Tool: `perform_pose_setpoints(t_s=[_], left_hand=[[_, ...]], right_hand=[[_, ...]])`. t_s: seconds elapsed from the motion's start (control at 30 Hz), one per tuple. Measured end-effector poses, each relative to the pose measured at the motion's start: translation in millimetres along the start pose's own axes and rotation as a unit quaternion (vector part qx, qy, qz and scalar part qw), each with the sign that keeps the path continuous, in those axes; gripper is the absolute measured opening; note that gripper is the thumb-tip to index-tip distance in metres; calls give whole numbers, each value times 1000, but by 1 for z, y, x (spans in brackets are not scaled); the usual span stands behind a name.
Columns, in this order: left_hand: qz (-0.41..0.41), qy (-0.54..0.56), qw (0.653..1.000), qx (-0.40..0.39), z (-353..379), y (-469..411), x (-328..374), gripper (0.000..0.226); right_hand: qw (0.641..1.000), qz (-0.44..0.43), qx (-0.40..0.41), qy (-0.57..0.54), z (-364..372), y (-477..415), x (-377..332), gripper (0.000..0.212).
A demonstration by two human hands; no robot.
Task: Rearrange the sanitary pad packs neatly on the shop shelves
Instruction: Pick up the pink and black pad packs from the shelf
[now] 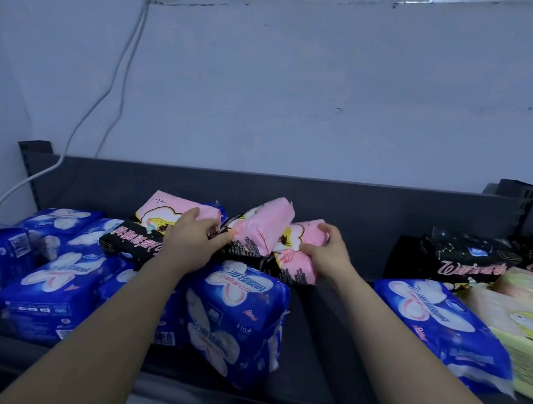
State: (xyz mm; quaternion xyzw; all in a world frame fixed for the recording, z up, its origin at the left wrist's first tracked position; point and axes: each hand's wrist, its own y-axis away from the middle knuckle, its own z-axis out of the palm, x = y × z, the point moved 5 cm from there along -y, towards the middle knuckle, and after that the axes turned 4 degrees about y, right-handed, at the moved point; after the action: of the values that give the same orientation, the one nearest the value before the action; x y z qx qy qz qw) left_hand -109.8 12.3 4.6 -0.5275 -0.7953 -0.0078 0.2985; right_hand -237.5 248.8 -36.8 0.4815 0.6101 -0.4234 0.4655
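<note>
Several blue packs (58, 270) of sanitary pads lie heaped at the nine o'clock side of the dark shelf (323, 324), printed with white wing shapes and upside-down writing too small to read. A white cable (109, 92) hangs down the pale wall (296, 94) at eleven o'clock and passes behind the shelf's back panel.

At the centre, one blue pack (239, 319) stands on its end; the number 410 can be read on its side, the rest being inverted Chinese characters. Behind it, at twelve o'clock, lies a jumble of pink packs with a cartoon figure, mixed with a black pack (125, 240) bearing pink characters.

The left hand (191, 238) rests on the left pink pack (164, 211), fingers curled over its top edge and thumb reaching toward the middle pink pack (263, 226), which tilts upward. The right hand (327, 252) grips the right pink pack (295, 263), thumb on its near face and fingers over its far end.

At three o'clock another blue pack (444, 328) lies slanted on the shelf, well apart from the upright one. Behind it sits a black starry pack (467, 258) with pink script that appears to begin "Whis", probably Whisper, though the end is blurred. At the far right edge a pale yellow-green pack (526, 327) touches it.
</note>
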Motion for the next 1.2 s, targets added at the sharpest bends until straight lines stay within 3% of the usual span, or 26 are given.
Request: perform_pose_setpoints(t_s=[0.07, 0.13, 0.23, 0.3, 0.37, 0.47, 0.57, 0.63, 0.73, 0.83, 0.97, 1.2], left_hand=[[-16, 62, 997, 49, -11, 1, -4, 70], [-58, -25, 995, 78, -22, 3, -17, 79], [-137, -147, 980, 1, -28, 9, -46, 89], [-119, -114, 986, -16, -27, 9, -57, 77], [-86, -58, 994, 33, -33, 8, -58, 59], [-45, 59, 994, 78, -43, 7, -40, 59], [-7, 143, 988, 56, -42, 4, -13, 60], [-9, 151, 988, 16, -35, -1, -6, 70], [-27, 127, 991, -22, -26, -5, -4, 106], [-17, 72, 997, -38, -18, -4, -2, 119], [-4, 33, 999, -25, -16, -2, 2, 122], [1, 125, 992, 16, -26, 2, 10, 115]], right_hand=[[1000, -9, 4, -9, -4, 1, -9, 69], [1000, -24, 7, 6, -1, 2, -16, 75], [998, -32, 13, 48, 7, 3, -24, 79], [998, -31, 16, 49, 11, 4, -27, 79], [998, -30, 24, 48, 15, 6, -29, 75], [998, -7, 44, 48, 21, 6, -32, 60], [999, 13, 34, 8, 26, 5, -36, 43], [1000, 3, 18, -21, 30, 4, -41, 29], [999, -5, 7, -48, 35, 0, -45, 21], [999, 2, -7, -33, 40, -1, -44, 12], [995, 24, -57, -79, 51, 4, -33, 15], [987, -32, -69, -140, 44, 9, -55, 10]])
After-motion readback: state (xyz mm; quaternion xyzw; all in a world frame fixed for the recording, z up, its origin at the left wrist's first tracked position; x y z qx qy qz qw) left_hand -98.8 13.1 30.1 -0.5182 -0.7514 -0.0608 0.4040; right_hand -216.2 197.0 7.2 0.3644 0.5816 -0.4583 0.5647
